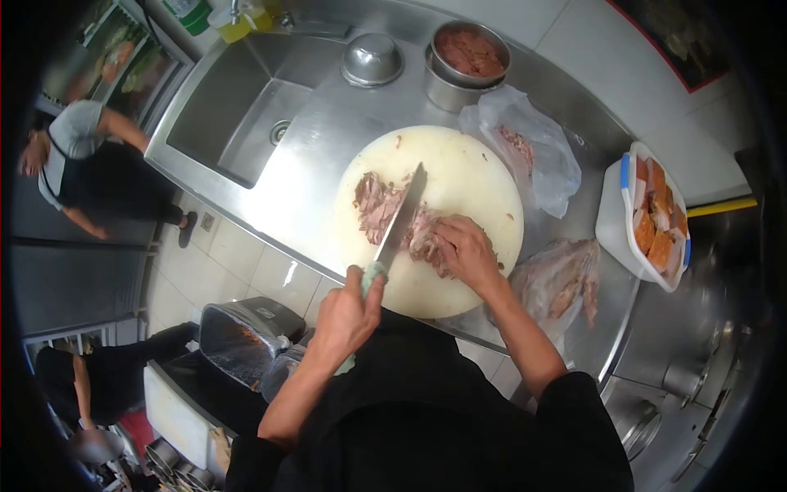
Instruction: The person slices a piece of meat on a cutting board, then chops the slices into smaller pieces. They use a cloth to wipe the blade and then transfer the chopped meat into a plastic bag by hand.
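Note:
A round white cutting board (484,189) lies on the steel counter. My left hand (348,312) is wrapped round the handle of a large knife (403,215), whose blade crosses the board between two portions of meat. Sliced meat (377,207) lies on the blade's left side. On the other side, my right hand (469,252) is over a chunk of meat (429,243), fingers bent and pressed onto it. A plastic bag with meat (561,283) is near my right forearm, and another bag (541,156) with meat scraps lies beyond the board.
A sink (246,107), an upturned metal bowl (372,59) and stacked pots of meat (469,53) are at the back. A white tub (615,209) with orange-skinned pieces stands right. A bin (246,328) is below left. Two people (90,156) are at the left.

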